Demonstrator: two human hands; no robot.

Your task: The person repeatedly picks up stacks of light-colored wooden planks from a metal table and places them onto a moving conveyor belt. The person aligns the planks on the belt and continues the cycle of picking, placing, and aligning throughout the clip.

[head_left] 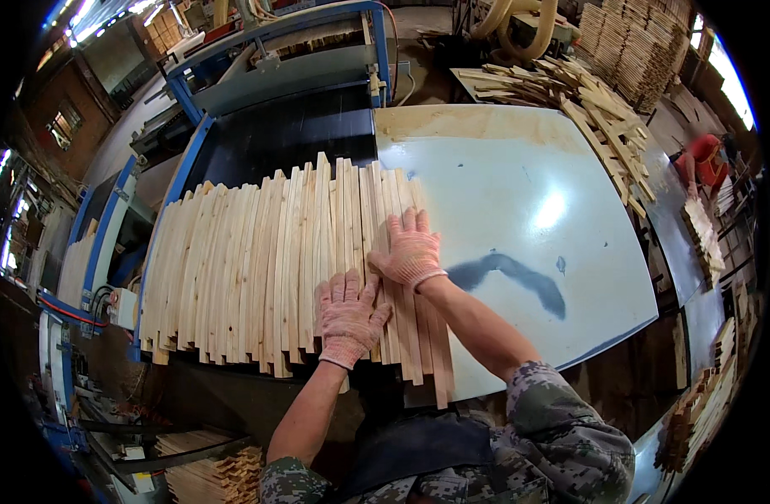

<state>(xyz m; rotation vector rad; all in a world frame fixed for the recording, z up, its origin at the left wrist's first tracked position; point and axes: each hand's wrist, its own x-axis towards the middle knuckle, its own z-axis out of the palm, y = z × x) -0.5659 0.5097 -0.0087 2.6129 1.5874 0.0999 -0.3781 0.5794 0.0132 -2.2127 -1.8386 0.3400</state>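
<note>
A row of pale wooden strips (250, 260) lies side by side before me, their ends uneven. My left hand (349, 319), in a pinkish knit glove, rests flat on the strips toward the near right part of the row, fingers stretched out. Farther right and a bit farther away, my right hand (408, 249) wears a matching glove and presses flat on the rightmost strips, fingers extended. Neither hand grips anything. Beneath the right end of the row is a smooth light-grey tabletop (519, 202); the far left strips lie by a black conveyor belt (292, 126).
A blue machine frame (275, 34) spans the belt at the back. Loose wooden pieces (603, 126) are heaped at the table's far right, with stacked wood (633, 50) behind. A person in red (702, 164) works at far right. More strips (208, 470) sit low at left.
</note>
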